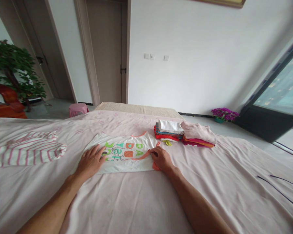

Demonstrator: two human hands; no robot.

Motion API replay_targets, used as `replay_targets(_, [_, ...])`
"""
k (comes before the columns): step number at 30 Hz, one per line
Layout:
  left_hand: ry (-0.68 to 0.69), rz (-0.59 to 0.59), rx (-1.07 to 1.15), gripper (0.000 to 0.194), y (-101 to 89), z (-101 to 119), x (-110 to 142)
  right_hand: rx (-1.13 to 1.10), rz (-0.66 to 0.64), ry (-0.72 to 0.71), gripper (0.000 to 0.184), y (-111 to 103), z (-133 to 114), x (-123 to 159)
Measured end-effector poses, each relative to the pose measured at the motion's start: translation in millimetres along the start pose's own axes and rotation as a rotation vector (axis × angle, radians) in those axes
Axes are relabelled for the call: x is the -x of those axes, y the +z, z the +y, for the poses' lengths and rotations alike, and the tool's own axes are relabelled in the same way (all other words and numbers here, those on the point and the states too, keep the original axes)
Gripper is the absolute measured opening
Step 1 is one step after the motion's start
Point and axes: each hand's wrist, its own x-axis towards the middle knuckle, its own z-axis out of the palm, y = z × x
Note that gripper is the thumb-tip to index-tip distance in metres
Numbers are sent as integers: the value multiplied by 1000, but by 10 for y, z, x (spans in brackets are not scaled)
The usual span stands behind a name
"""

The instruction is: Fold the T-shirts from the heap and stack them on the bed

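- At the centre of the clock face, on the pale pink sheet [114,204], a white shirt [127,167] with coloured printed letters and orange edging is spread out flat.
- At the shirt's 9 o'clock side, the left hand [92,160] is laid palm down on the fabric; its fingers are stretched out and nothing is gripped by them.
- At its 3 o'clock side, the orange edging is pinched between the thumb and curled fingers of the right hand [161,157].
- At 9 o'clock, well apart from the shirt, a striped garment [31,152] is rested in loose folds.
- At 2 o'clock, beyond the right hand, a folded stack [170,126] is topped by a white piece; just beside it, a second stack [197,131] is topped by pale pink cloth.
- At 10 o'clock, a pink stool [77,109] is partly hidden behind the sheet.
- At 4 o'clock, two dark cables [278,190] are stretched across the sheet.
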Motion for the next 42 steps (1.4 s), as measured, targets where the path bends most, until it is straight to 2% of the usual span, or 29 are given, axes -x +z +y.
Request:
replay_targets(4, [-24, 19, 1, 52, -23, 38, 7, 112, 133, -33, 24, -61, -38, 5])
replay_targets(7, [-17, 98, 9, 53, -95, 121, 17, 125, 143, -145, 28, -87, -107, 14])
replay_targets(10, [153, 138, 118, 53, -168, 211, 28, 119, -11, -301, 45, -58, -193, 40])
replay_targets(13, [288, 79, 221, 55, -179, 262, 35, 152, -195, -392, 55, -7, -251, 74])
replay_targets(15, [307, 24, 226, 56, -148, 265, 30, 179, -251, -377, 52, 20, -256, 87])
replay_targets(19, [283, -31, 182, 55, -71, 230, 5, 242, -263, -349, 53, 56, -188, 83])
replay_targets(23, [252, -29, 161, 54, -53, 180, -8, 272, -240, -335, 56, 83, -91, 63])
replay_targets(30, [120, -32, 116, 52, -45, 97, -19, 292, -205, -314, 53, 87, 41, 34])
replay_targets(42, [112, -26, 141, 51, -64, 91, -23, 256, -208, -323, 51, 108, 166, -36])
